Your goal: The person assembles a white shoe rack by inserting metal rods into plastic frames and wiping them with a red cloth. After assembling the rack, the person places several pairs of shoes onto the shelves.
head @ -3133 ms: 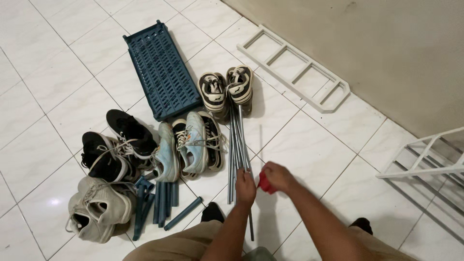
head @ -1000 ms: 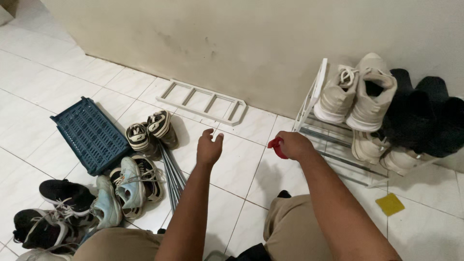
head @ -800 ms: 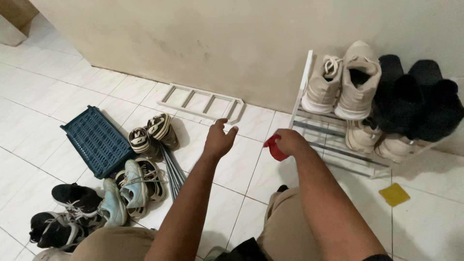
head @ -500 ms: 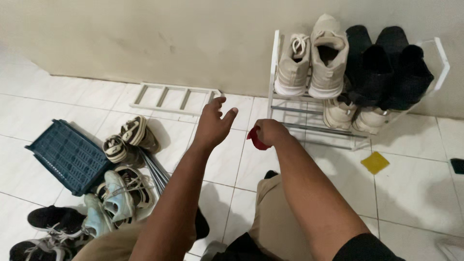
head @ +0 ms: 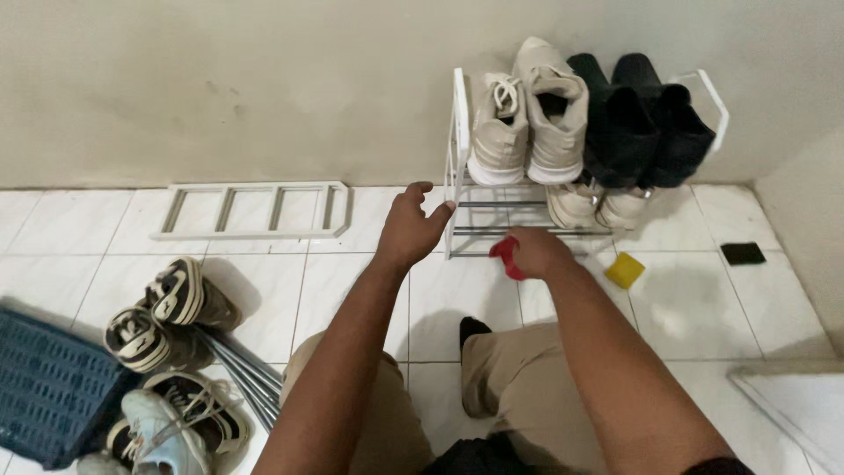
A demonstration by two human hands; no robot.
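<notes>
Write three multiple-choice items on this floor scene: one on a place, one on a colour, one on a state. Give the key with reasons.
1. Where does the white shoe rack stand?
A. against the wall
B. on the blue tray
C. lying flat mid-floor

2. What colour is the small thing in the right hand?
A. green
B. red
C. white

3. How is the left hand?
A. closed on a shoe
B. flat on the floor
C. open, holding nothing

Key: 1 A, the rack's back meets the wall. 2 B, a red cloth-like piece shows at the fist. 3 C, the fingers are spread near the rack's front post, around nothing.
</notes>
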